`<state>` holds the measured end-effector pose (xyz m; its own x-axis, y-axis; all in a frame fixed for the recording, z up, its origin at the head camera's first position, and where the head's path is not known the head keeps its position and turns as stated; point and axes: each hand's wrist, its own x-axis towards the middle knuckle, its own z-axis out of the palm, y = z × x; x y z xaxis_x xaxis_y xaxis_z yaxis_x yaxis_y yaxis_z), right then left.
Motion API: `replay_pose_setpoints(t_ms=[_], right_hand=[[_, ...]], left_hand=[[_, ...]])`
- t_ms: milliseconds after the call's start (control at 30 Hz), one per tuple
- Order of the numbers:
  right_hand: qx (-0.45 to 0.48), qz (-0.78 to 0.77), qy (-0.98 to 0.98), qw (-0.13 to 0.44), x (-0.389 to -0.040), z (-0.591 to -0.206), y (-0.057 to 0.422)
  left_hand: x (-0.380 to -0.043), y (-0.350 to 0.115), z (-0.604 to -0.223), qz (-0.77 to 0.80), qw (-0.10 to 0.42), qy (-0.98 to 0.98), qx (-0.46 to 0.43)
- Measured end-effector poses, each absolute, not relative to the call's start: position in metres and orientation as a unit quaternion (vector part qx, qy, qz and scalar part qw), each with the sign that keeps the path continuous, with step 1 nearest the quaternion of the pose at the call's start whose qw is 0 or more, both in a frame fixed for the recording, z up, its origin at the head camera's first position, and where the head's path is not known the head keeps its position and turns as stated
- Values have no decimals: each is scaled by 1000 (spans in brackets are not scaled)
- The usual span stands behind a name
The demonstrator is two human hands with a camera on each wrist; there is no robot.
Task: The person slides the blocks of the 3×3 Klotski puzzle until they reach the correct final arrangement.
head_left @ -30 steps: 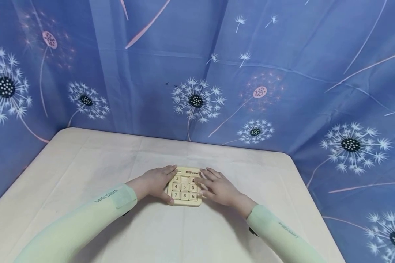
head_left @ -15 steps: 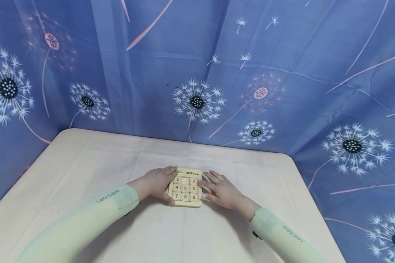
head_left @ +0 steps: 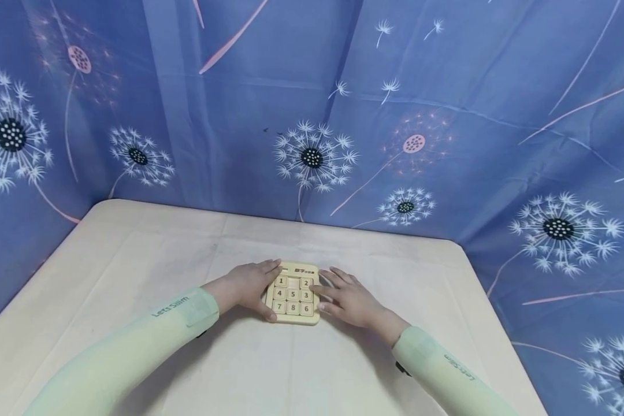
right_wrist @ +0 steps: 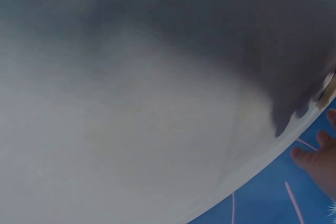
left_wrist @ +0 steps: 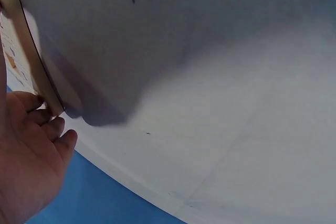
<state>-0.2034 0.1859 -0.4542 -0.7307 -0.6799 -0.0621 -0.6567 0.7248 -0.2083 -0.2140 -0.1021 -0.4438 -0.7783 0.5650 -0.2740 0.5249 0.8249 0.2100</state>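
A pale yellow number slide puzzle (head_left: pixel 293 294) lies flat on the table in the head view. Its rows read 1, gap, 2; then 4, 5, 3; then 7, 8, 6. My left hand (head_left: pixel 251 288) holds the puzzle's left side, thumb at the lower corner and fingers at the upper one. In the left wrist view, curled fingertips (left_wrist: pixel 55 124) meet the wooden edge. My right hand (head_left: pixel 351 299) lies at the right side, fingers spread and fairly straight, the index fingertip by the 2 tile. Only a sliver of the puzzle shows in the right wrist view.
A cream-covered table (head_left: pixel 151 242) spreads around the puzzle. Blue cloth (head_left: pixel 229 144) with dandelion prints hangs behind it and along both sides. Pale green sleeves (head_left: pixel 130 341) cover both forearms.
The right fingers have drawn back slightly to the right, off the puzzle's face to its edge. The tiles keep the same order, and the left hand keeps its hold.
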Motion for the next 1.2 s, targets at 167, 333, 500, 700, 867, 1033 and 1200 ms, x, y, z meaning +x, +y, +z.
replay_pose_setpoints(t_ms=[167,333,500,700,867,1033,1200], right_hand=[[-355,-88,928,69,-204,-455,186],[-353,-92,928,77,-205,-455,184],[-347,-101,928,85,-205,-454,180],[-351,-106,926,87,-206,-455,176],[-352,-106,926,88,-207,-456,174],[-354,-107,925,86,-208,-457,171],[-355,-110,924,86,-207,-456,168]], left_hand=[[-213,-103,-443,63,162,940,293],[-215,-103,-442,60,161,940,294],[-216,-103,-442,61,158,939,300],[-216,-103,-442,57,161,940,296],[-216,-103,-441,58,166,940,292],[-216,-104,-442,55,162,940,296],[-215,-103,-440,59,168,938,297]])
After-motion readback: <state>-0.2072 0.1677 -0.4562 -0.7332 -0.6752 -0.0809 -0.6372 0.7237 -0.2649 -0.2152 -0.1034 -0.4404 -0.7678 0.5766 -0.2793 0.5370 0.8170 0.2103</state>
